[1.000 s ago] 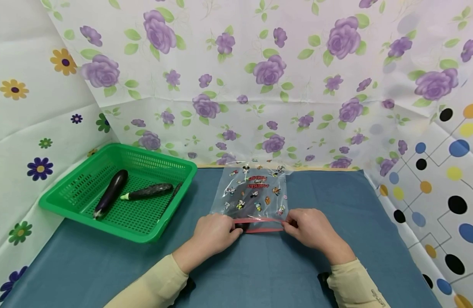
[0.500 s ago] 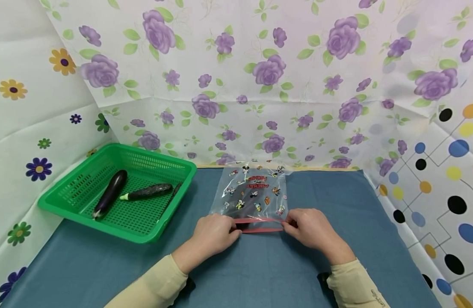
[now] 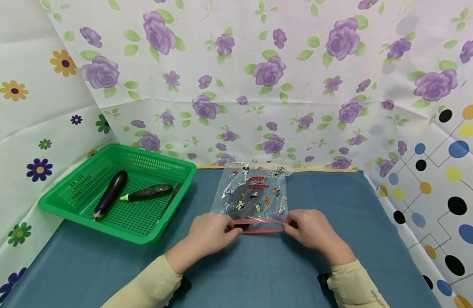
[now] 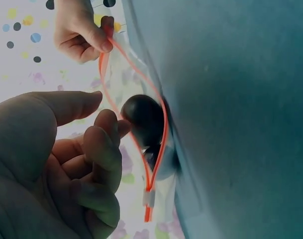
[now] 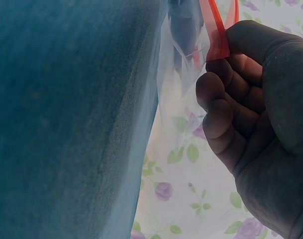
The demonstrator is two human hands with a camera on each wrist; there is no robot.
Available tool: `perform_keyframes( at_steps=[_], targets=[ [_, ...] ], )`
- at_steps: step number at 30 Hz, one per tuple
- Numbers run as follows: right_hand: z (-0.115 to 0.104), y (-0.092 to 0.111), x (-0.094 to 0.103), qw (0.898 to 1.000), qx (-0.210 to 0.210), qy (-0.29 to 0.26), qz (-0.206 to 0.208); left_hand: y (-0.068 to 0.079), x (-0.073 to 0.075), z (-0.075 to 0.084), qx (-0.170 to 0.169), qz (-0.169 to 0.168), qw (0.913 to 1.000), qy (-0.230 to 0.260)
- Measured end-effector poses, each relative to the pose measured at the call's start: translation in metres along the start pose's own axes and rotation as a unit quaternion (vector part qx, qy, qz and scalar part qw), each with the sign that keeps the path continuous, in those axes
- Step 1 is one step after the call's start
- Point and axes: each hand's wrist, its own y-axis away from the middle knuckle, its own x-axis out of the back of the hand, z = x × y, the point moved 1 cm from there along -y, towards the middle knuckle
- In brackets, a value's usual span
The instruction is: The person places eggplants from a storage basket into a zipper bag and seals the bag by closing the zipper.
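Note:
A clear zip bag (image 3: 255, 192) with cartoon prints and a red zip strip lies flat, its mouth parted toward me. My right hand (image 3: 311, 229) pinches the right end of the strip between thumb and fingers, as the right wrist view (image 5: 260, 89) also shows. At the left end, my left hand (image 3: 211, 233) is beside the mouth; in the left wrist view its thumb and bent fingers (image 4: 109, 149) stand apart with nothing pinched. A pale slider (image 4: 149, 197) sits on the strip's left end. Inside the bag are dark, glossy, rounded vegetables (image 4: 141, 119), probably eggplants.
At the left stands a green plastic basket (image 3: 152, 237) holding an eggplant (image 3: 111, 193), a dark cucumber (image 3: 148, 192) and a thin dark item (image 3: 171, 199) by its right wall. A blue cloth (image 3: 282, 273) covers the table, with patterned sheets behind and at the sides.
My left hand has shifted slightly left, and its fingers have come off the bag's left end. My right hand and the bag have stayed nearly still.

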Motion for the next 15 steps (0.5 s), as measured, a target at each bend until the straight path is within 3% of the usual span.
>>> perform_keyframes(
  at_steps=[15],
  targets=[
    [-0.002, 0.001, 0.001, 1.000, 0.003, -0.001, 0.004, 0.006, 0.040, -0.005, -0.010, 0.051, 0.9986, 0.008]
  ],
)
